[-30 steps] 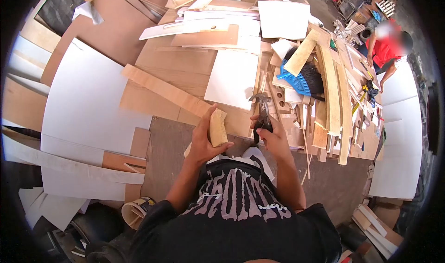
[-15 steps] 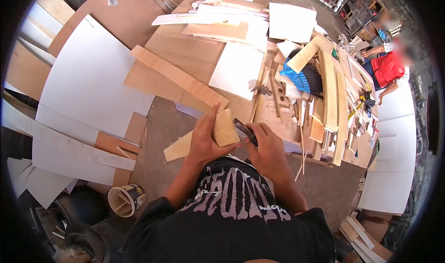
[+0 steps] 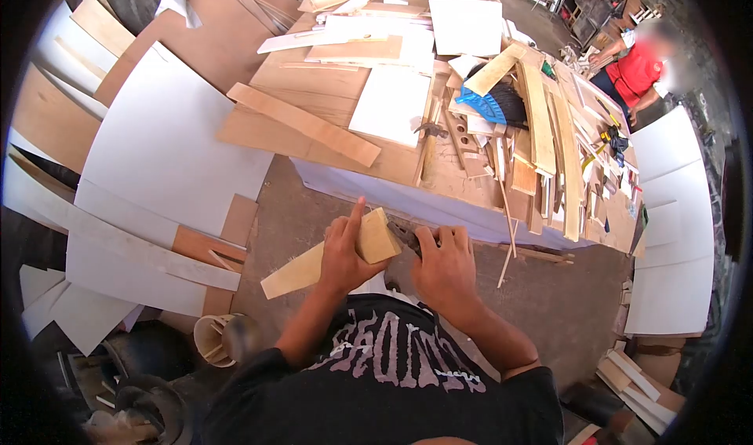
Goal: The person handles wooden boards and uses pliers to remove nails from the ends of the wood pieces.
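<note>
My left hand (image 3: 343, 249) is wrapped round a pale wooden board (image 3: 294, 271), its index finger pointing up. The board's squared end (image 3: 380, 236) shows past my thumb, and its long part slants down to the left behind my hand. In my right hand (image 3: 445, 268) is a dark metal tool that looks like pliers (image 3: 405, 236). Its jaws are close to the right edge of the board's end; whether they touch it I cannot tell. My fingers hide most of its handles.
Ahead stands a worktable (image 3: 329, 158) piled with wood offcuts, a hammer (image 3: 431, 129) and a blue broom (image 3: 486, 106). White panels (image 3: 169, 131) lie at left, with a bucket (image 3: 213, 340) below them. A person in red (image 3: 637, 70) is at the far right.
The view has shifted, so the table appears farther up and away. Both hands still hold the board and the tool; the tool now tilts with its jaws toward the board's upper right edge.
</note>
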`<state>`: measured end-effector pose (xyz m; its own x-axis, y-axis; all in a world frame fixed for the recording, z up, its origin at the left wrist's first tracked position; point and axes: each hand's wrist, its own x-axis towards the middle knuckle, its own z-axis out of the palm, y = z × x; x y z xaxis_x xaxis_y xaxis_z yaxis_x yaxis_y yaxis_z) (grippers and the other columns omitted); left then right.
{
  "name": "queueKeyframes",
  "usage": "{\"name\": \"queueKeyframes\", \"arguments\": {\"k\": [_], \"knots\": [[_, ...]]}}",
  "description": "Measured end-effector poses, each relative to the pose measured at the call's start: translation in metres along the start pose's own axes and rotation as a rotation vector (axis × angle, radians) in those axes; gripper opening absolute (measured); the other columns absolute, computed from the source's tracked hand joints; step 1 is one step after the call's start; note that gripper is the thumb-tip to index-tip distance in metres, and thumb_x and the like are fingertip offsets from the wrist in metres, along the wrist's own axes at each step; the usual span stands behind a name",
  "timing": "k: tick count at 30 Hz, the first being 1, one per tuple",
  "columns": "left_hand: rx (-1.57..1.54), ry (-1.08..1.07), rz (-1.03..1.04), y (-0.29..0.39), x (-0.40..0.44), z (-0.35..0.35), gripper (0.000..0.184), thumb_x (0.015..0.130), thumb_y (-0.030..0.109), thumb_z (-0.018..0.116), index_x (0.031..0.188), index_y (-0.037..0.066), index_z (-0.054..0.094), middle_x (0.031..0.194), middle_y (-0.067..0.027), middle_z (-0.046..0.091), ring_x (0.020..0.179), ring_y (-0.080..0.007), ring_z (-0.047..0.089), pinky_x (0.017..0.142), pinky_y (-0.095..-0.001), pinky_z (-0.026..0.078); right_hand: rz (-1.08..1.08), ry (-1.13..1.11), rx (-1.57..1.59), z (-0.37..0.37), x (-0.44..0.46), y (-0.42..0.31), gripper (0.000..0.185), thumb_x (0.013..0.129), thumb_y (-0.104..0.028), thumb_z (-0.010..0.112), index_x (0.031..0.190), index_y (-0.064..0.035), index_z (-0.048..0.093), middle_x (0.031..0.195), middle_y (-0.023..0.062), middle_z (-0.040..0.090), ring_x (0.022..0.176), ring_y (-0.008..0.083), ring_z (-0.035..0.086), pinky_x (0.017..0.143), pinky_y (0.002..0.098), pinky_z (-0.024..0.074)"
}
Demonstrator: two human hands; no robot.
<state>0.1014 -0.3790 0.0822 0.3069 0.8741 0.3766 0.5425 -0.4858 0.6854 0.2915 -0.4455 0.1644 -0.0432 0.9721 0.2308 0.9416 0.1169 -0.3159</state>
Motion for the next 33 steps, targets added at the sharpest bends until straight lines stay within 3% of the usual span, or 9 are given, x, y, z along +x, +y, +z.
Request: {"name": "queueKeyframes", "arguments": {"k": [8, 10, 12, 14, 21, 23, 24, 26, 33], "knots": [[-0.021, -0.004, 0.004, 0.009, -0.023, -0.002, 0.113, 0.061, 0.021, 0.088, 0.158, 0.006, 0.033, 0.108, -0.0181, 0.059, 0.098, -0.0388, 0.059, 0.090, -0.0485, 0.048, 0.148, -0.222, 0.370, 0.003, -0.019, -0.001, 0.027, 0.091, -0.014, 0.067, 0.109, 0.0005, 0.054, 0.095, 0.0289, 0.066, 0.091, 0.0505, 0.064, 0.078, 0.0567, 0.0488], [-0.032, -0.002, 0.014, 0.005, -0.028, -0.002, 0.114, 0.058, 0.028, 0.088, 0.157, 0.004, 0.037, 0.103, -0.0157, 0.059, 0.097, -0.0357, 0.058, 0.090, -0.0463, 0.044, 0.167, -0.306, 0.375, 0.002, -0.017, 0.002, 0.026, 0.091, -0.015, 0.068, 0.107, 0.0017, 0.055, 0.090, 0.0291, 0.066, 0.090, 0.0498, 0.064, 0.077, 0.0562, 0.0487], [-0.038, -0.003, 0.026, 0.003, -0.029, -0.003, 0.113, 0.058, 0.028, 0.088, 0.156, 0.004, 0.038, 0.103, -0.0152, 0.059, 0.096, -0.0352, 0.057, 0.090, -0.0459, 0.044, 0.187, -0.390, 0.378, 0.003, -0.016, 0.006, 0.027, 0.091, -0.017, 0.069, 0.104, 0.0029, 0.056, 0.086, 0.0292, 0.066, 0.089, 0.0491, 0.065, 0.076, 0.0557, 0.0486], [-0.046, 0.001, 0.037, -0.001, -0.028, -0.004, 0.113, 0.057, 0.027, 0.088, 0.156, 0.004, 0.038, 0.103, -0.0147, 0.059, 0.096, -0.0348, 0.057, 0.090, -0.0455, 0.044, 0.124, -0.445, 0.460, 0.006, -0.013, 0.012, 0.035, 0.094, -0.030, 0.069, 0.103, 0.0019, 0.058, 0.087, 0.0299, 0.067, 0.091, 0.0514, 0.065, 0.079, 0.0588, 0.0495], [-0.125, -0.064, 0.095, -0.023, -0.005, -0.006, 0.111, 0.057, 0.023, 0.086, 0.156, 0.005, 0.039, 0.102, -0.0141, 0.060, 0.094, -0.0345, 0.057, 0.089, -0.0441, 0.044, 0.174, -0.597, 0.554, 0.007, 0.015, 0.016, 0.042, 0.092, -0.038, 0.072, 0.097, 0.0030, 0.062, 0.089, 0.0269, 0.068, 0.086, 0.0479, 0.065, 0.076, 0.0526, 0.0496], [-0.165, -0.066, 0.130, -0.031, 0.011, -0.008, 0.110, 0.058, 0.022, 0.086, 0.156, 0.005, 0.039, 0.102, -0.0144, 0.060, 0.094, -0.0347, 0.058, 0.089, -0.0439, 0.045, 0.177, -0.656, 0.678, 0.013, 0.025, 0.018, 0.040, 0.094, -0.036, 0.072, 0.094, 0.0012, 0.059, 0.079, 0.0184, 0.067, 0.071, 0.0354, 0.066, 0.068, 0.0455, 0.0505], [-0.194, -0.073, 0.152, -0.037, 0.017, -0.008, 0.110, 0.058, 0.022, 0.086, 0.156, 0.005, 0.039, 0.103, -0.0149, 0.060, 0.094, -0.0353, 0.058, 0.090, -0.0441, 0.045, 0.179, -0.645, 0.677, 0.014, 0.030, 0.018, 0.040, 0.094, -0.036, 0.072, 0.094, 0.0012, 0.059, 0.079, 0.0184, 0.067, 0.071, 0.0354, 0.066, 0.068, 0.0455, 0.0505], [-0.224, -0.083, 0.184, -0.047, 0.033, -0.011, 0.109, 0.059, 0.021, 0.086, 0.156, 0.006, 0.039, 0.104, -0.0154, 0.061, 0.095, -0.0359, 0.058, 0.090, -0.0443, 0.046, 0.312, -0.783, 1.038, 0.016, 0.042, 0.018, 0.030, 0.097, -0.027, 0.072, 0.090, -0.0092, 0.049, 0.068, -0.0028, 0.045, 0.059, 0.0073, 0.045, 0.051, 0.0271, 0.0377], [-0.340, -0.159, 0.216, -0.073, 0.108, -0.028, 0.105, 0.062, 0.018, 0.084, 0.156, 0.006, 0.039, 0.111, -0.0191, 0.063, 0.101, -0.0391, 0.061, 0.094, -0.0437, 0.049, 0.603, -0.785, 1.375, 0.027, 0.101, 0.012, 0.027, 0.096, -0.023, 0.073, 0.095, -0.0106, 0.049, 0.073, -0.0022, 0.045, 0.058, 0.0081, 0.040, 0.051, 0.0259, 0.0320]]}}
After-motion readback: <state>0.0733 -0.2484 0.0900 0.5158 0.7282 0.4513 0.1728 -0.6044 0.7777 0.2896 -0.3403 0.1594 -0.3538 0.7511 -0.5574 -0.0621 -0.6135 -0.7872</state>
